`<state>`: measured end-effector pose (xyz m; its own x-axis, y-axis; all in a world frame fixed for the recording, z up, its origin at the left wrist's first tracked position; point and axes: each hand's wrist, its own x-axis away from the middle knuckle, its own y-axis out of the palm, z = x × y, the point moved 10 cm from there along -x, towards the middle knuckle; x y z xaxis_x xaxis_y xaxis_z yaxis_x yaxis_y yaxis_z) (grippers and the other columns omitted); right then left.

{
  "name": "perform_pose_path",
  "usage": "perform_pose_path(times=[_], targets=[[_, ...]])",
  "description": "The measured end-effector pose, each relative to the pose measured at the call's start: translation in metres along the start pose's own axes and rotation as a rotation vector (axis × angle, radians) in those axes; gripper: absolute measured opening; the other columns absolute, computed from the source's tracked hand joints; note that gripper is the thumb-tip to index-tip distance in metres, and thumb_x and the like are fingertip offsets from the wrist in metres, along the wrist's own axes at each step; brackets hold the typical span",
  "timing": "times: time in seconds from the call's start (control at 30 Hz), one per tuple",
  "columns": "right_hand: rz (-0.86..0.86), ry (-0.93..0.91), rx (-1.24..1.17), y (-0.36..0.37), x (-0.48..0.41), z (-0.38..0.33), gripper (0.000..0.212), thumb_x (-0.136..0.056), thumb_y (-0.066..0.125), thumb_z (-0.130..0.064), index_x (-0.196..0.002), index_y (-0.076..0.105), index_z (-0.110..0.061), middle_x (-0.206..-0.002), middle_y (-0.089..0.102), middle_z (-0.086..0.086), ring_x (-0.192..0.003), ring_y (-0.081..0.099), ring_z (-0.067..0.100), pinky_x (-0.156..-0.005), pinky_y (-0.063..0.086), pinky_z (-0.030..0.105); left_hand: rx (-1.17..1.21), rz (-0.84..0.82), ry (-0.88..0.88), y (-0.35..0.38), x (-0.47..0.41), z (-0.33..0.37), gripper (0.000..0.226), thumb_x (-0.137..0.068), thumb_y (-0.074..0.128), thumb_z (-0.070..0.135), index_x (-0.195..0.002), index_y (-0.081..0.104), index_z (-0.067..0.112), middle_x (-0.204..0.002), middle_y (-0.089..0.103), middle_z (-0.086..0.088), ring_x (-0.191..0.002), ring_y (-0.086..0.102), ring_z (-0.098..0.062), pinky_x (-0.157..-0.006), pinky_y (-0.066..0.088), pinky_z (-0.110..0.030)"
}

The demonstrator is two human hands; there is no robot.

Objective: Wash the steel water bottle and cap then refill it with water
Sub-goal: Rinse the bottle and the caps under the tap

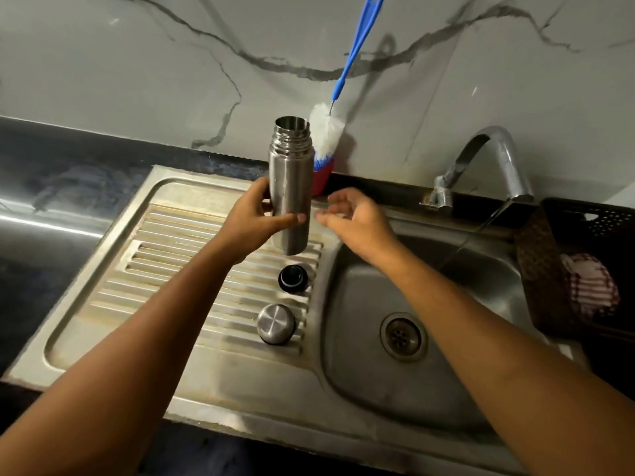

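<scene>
Steel bottle (290, 190): uncapped, upright, threaded neck, shiny.

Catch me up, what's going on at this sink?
A person's left hand holds an uncapped cylindrical steel water bottle upright above the ribbed steel drainboard. The right hand hovers open beside it, holding nothing. A round steel cap and a small black round stopper lie on the drainboard. The chrome tap runs a thin stream into the steel sink basin.
</scene>
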<state>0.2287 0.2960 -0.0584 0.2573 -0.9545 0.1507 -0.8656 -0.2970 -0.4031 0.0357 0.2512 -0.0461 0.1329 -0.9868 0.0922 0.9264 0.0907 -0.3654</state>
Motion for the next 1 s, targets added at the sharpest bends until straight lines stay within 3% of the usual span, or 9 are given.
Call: perform_pose_path(times=[0.07, 0.13, 0.27, 0.37, 0.47, 0.57, 0.67, 0.8, 1.0], targets=[[-0.059, 0.024, 0.065, 0.004, 0.007, 0.017, 0.039, -0.088, 0.079, -0.037, -0.120, 0.064, -0.021, -0.111, 0.067, -0.005, -0.104, 0.066, 0.014, -0.085, 0.058, 0.032, -0.010, -0.024, -0.034, -0.002, 0.000, -0.001, 0.065, -0.075, 0.090, 0.035, -0.131, 0.057, 0.028, -0.118, 0.071, 0.002, -0.105, 0.071, -0.017, -0.095, 0.061, -0.044], [-0.033, -0.006, 0.120, 0.000, 0.012, 0.020, 0.048, -0.086, 0.080, -0.039, -0.127, 0.061, -0.021, -0.120, 0.065, -0.002, -0.111, 0.065, 0.018, -0.089, 0.058, 0.035, -0.041, -0.058, -0.089, -0.007, -0.001, 0.003, 0.073, -0.067, 0.083, 0.051, -0.131, 0.057, 0.028, -0.112, 0.072, -0.001, -0.099, 0.074, -0.019, -0.088, 0.063, -0.040], [0.000, -0.450, 0.593, 0.013, 0.023, -0.031, 0.099, -0.076, 0.087, -0.037, -0.157, 0.032, -0.025, -0.157, 0.036, 0.003, -0.136, 0.049, 0.028, -0.102, 0.051, 0.042, -0.273, -0.226, -0.318, -0.017, -0.004, 0.012, 0.061, -0.087, 0.072, 0.054, -0.134, 0.060, 0.018, -0.104, 0.071, -0.010, -0.083, 0.071, -0.024, -0.072, 0.056, -0.032], [-0.068, -0.582, 0.729, 0.032, 0.027, -0.055, 0.106, -0.075, 0.088, -0.030, -0.161, 0.025, -0.028, -0.164, 0.023, 0.000, -0.142, 0.040, 0.032, -0.104, 0.049, 0.047, -0.169, -0.397, -0.565, -0.012, 0.007, 0.009, 0.065, -0.093, 0.060, 0.060, -0.129, 0.059, 0.006, -0.111, 0.074, -0.026, -0.073, 0.071, -0.028, -0.062, 0.057, -0.031], [-0.075, -0.588, 0.675, 0.040, 0.021, -0.062, 0.101, -0.076, 0.088, -0.029, -0.158, 0.030, -0.028, -0.160, 0.033, -0.003, -0.138, 0.047, 0.030, -0.101, 0.054, 0.051, 0.040, -0.530, -0.648, -0.003, 0.019, 0.015, 0.072, -0.094, 0.050, 0.063, -0.135, 0.054, 0.003, -0.113, 0.074, -0.028, -0.075, 0.076, -0.028, -0.058, 0.061, -0.031], [-0.016, -0.603, 0.595, 0.034, 0.017, -0.070, 0.082, -0.076, 0.088, -0.034, -0.144, 0.043, -0.025, -0.143, 0.055, -0.002, -0.119, 0.062, 0.028, -0.088, 0.059, 0.049, 0.143, -0.587, -0.643, -0.002, 0.019, 0.014, 0.084, -0.089, 0.040, 0.074, -0.134, 0.058, 0.004, -0.105, 0.074, -0.026, -0.067, 0.071, -0.025, -0.053, 0.060, -0.030], [-0.025, -0.540, 0.450, 0.024, 0.009, -0.069, 0.078, -0.074, 0.088, -0.043, -0.139, 0.049, -0.025, -0.130, 0.066, -0.003, -0.112, 0.067, 0.023, -0.087, 0.059, 0.045, 0.134, -0.476, -0.601, -0.017, 0.008, 0.004, 0.086, -0.098, 0.029, 0.074, -0.125, 0.066, 0.001, -0.097, 0.076, -0.020, -0.062, 0.070, -0.021, -0.053, 0.058, -0.027], [-0.060, -0.379, 0.319, 0.023, -0.004, -0.057, 0.071, -0.073, 0.088, -0.046, -0.131, 0.056, -0.023, -0.124, 0.071, -0.004, -0.109, 0.069, 0.016, -0.092, 0.058, 0.044, 0.055, -0.350, -0.486, -0.023, -0.002, -0.007, 0.084, -0.098, 0.036, 0.076, -0.130, 0.067, 0.005, -0.121, 0.073, -0.019, -0.087, 0.075, -0.024, -0.071, 0.060, -0.036], [-0.076, -0.190, 0.138, 0.033, -0.008, -0.025, 0.076, -0.070, 0.092, -0.042, -0.134, 0.052, -0.027, -0.121, 0.067, -0.011, -0.098, 0.071, 0.014, -0.088, 0.061, 0.041, 0.014, -0.287, -0.463, -0.014, 0.001, -0.012, 0.083, -0.093, 0.035, 0.083, -0.128, 0.066, 0.014, -0.117, 0.075, -0.013, -0.095, 0.077, -0.027, -0.076, 0.062, -0.040]])
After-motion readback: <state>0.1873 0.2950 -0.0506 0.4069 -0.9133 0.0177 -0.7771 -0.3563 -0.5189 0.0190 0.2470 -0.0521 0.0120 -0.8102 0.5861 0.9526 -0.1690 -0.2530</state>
